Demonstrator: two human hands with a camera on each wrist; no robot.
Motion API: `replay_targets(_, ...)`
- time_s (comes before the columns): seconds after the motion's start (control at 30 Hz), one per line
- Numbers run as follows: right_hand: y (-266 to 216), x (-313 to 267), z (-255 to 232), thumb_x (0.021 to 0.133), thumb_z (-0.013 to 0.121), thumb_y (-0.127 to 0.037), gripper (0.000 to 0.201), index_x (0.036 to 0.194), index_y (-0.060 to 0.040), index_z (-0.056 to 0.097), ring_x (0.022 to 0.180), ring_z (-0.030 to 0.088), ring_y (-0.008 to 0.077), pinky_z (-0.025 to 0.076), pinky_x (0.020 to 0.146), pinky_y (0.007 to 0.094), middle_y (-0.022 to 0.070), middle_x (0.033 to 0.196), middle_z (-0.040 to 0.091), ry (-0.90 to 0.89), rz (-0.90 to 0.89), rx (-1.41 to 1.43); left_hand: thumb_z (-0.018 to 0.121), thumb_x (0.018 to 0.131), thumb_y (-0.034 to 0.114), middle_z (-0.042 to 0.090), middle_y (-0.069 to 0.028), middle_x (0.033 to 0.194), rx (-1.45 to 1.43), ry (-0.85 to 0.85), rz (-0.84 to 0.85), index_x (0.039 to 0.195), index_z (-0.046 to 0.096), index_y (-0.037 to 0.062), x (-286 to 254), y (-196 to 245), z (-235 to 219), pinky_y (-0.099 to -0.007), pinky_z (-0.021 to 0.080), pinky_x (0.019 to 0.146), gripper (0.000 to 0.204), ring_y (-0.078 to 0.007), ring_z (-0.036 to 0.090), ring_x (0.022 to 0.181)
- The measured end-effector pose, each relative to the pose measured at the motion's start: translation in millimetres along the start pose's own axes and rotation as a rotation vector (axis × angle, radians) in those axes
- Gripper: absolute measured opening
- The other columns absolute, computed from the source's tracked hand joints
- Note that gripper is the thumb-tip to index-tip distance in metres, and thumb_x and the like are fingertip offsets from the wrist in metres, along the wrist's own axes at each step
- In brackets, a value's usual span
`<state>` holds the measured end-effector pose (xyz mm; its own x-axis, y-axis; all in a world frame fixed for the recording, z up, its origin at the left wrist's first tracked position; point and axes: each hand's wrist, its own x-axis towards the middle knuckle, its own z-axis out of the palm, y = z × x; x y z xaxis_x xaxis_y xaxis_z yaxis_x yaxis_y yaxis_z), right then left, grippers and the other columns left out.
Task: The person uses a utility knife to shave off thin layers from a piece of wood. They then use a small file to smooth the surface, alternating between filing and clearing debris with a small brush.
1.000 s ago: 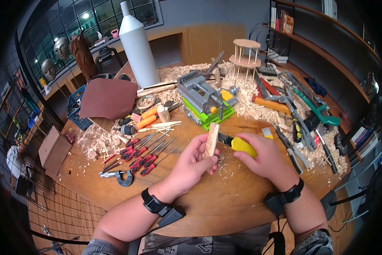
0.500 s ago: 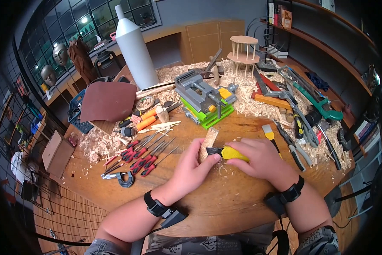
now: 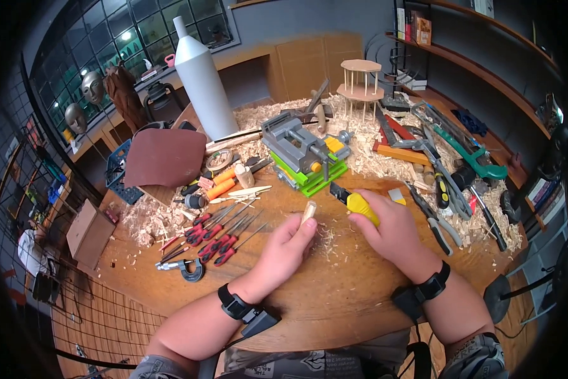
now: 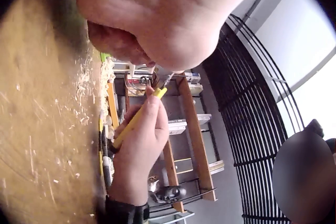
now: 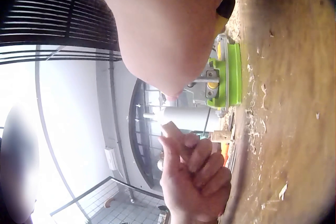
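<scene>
In the head view my left hand (image 3: 285,247) grips a short strip of pale wood (image 3: 309,210), its end standing up past the thumb and the rest hidden in the fingers. The right wrist view shows the fingers curled round this strip (image 5: 171,129), thumb along it. My right hand (image 3: 388,226) holds a yellow-handled utility knife (image 3: 362,208), its dark head pointing up and left, apart from the wood. In the left wrist view the knife (image 4: 137,119) lies along the right hand's fingers. Fine shavings (image 3: 329,243) are scattered on the table between the hands.
A grey vise (image 3: 303,148) on a green base stands beyond the hands. Red-handled files (image 3: 217,237) and a micrometer (image 3: 186,268) lie to the left. Pliers (image 3: 437,230), a green hacksaw (image 3: 480,165) and heaped shavings lie right. A tall white bottle (image 3: 202,82) stands behind.
The knife was apart from the wood, then came against it, and is now drawn back up and right. The left hand has turned and lowered the strip, so less of it shows.
</scene>
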<state>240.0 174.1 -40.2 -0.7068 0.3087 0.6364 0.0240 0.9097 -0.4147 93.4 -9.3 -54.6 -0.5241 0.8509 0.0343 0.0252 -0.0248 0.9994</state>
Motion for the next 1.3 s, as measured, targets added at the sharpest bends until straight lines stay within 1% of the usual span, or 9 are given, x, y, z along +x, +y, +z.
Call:
replay_targets(0.03, 0, 0, 0, 0.089, 0.073, -0.033, 0.044, 0.122, -0.0041, 0.064, 0.087, 0.069, 0.0364, 0.055, 0.073, 0.0435, 0.0191, 0.099, 0.071, -0.002, 0.014, 0.006, 0.044, 0.107, 0.045, 0.043, 0.0052, 0.070, -0.284, -0.111, -0.165, 0.103, 0.055, 0.0108, -3, 7, 0, -0.0230, 0.027, 0.046, 0.036, -0.0056, 0.034, 0.054)
replay_targets(0.23, 0, -1, 1, 0.090, 0.072, -0.031, 0.045, 0.123, -0.0020, 0.062, 0.088, 0.069, 0.0390, 0.055, 0.074, 0.0439, 0.0212, 0.099, 0.070, -0.018, -0.001, 0.057, 0.037, 0.106, 0.053, 0.046, 0.0001, 0.075, -0.850, -0.352, -0.301, 0.111, 0.050, 0.0136, -4, 9, -7, -0.0231, 0.025, 0.042, 0.042, -0.0081, 0.033, 0.050)
replay_targets(0.37, -3, -2, -2, 0.090, 0.073, -0.030, 0.042, 0.118, -0.0009, 0.061, 0.085, 0.068, 0.0403, 0.053, 0.070, 0.0451, 0.0217, 0.093, 0.069, -0.032, 0.020, 0.064, 0.037, 0.109, 0.045, 0.049, -0.0011, 0.079, -0.757, -0.365, -0.290, 0.113, 0.050, 0.0106, -4, 10, -4, -0.0219, 0.026, 0.043, 0.037, -0.0077, 0.035, 0.051)
replay_targets(0.7, -6, 2, -6, 0.088, 0.075, -0.028, 0.038, 0.112, -0.0020, 0.060, 0.082, 0.067, 0.0401, 0.052, 0.068, 0.0438, 0.0205, 0.090, 0.068, -0.038, 0.090, 0.165, 0.048, 0.107, 0.029, 0.061, -0.0047, 0.100, -0.551, -0.435, -0.284, 0.141, 0.048, 0.0033, -5, 11, 1, -0.0213, 0.035, 0.053, 0.043, -0.0082, 0.045, 0.066)
replay_targets(0.8, -8, 5, -11, 0.088, 0.075, -0.026, 0.036, 0.112, -0.0025, 0.061, 0.082, 0.068, 0.0362, 0.052, 0.070, 0.0394, 0.0191, 0.090, 0.067, -0.050, 0.172, 0.269, 0.053, 0.104, 0.017, 0.060, -0.0038, 0.108, -0.505, -0.464, -0.233, 0.146, 0.043, 0.0047, -5, 12, 3, -0.0213, 0.038, 0.059, 0.045, -0.0074, 0.047, 0.072)
replay_targets(0.93, -5, 2, -9, 0.087, 0.076, -0.022, 0.033, 0.109, -0.0005, 0.063, 0.081, 0.065, 0.0195, 0.050, 0.072, 0.0328, 0.0128, 0.088, 0.067, -0.105, 0.226, 0.448, 0.054, 0.099, 0.004, 0.059, -0.0021, 0.113, -0.376, -0.424, -0.143, 0.150, 0.037, 0.0058, -4, 9, 5, -0.0221, 0.041, 0.066, 0.054, -0.0068, 0.048, 0.076)
replay_targets(1.07, -10, 1, -14, 0.086, 0.077, -0.018, 0.029, 0.107, 0.0004, 0.066, 0.083, 0.063, 0.0096, 0.050, 0.073, 0.0291, 0.0076, 0.088, 0.067, -0.236, 0.319, 0.625, 0.053, 0.099, 0.002, 0.060, -0.0015, 0.113, -0.348, -0.449, -0.183, 0.150, 0.038, 0.0055, -4, 8, 7, -0.0220, 0.041, 0.067, 0.054, -0.0072, 0.049, 0.076)
replay_targets(1.13, -6, 0, -12, 0.086, 0.076, -0.017, 0.027, 0.106, -0.0005, 0.068, 0.082, 0.063, 0.0101, 0.050, 0.074, 0.0289, 0.0074, 0.087, 0.068, -0.252, 0.279, 0.603, 0.053, 0.101, 0.008, 0.053, 0.0027, 0.085, -0.367, -0.436, -0.208, 0.118, 0.057, 0.0058, -7, 12, 13, -0.0211, 0.038, 0.065, 0.018, -0.0055, 0.047, 0.072)
replay_targets(1.3, -7, 1, -12, 0.087, 0.075, -0.017, 0.023, 0.104, -0.0022, 0.071, 0.081, 0.065, 0.0108, 0.050, 0.073, 0.0294, 0.0072, 0.085, 0.070, -0.298, 0.252, 0.587, 0.052, 0.101, 0.009, 0.053, 0.0024, 0.090, -0.358, -0.509, -0.236, 0.127, 0.055, 0.0060, -7, 8, 13, -0.0216, 0.040, 0.065, 0.026, -0.0058, 0.047, 0.072)
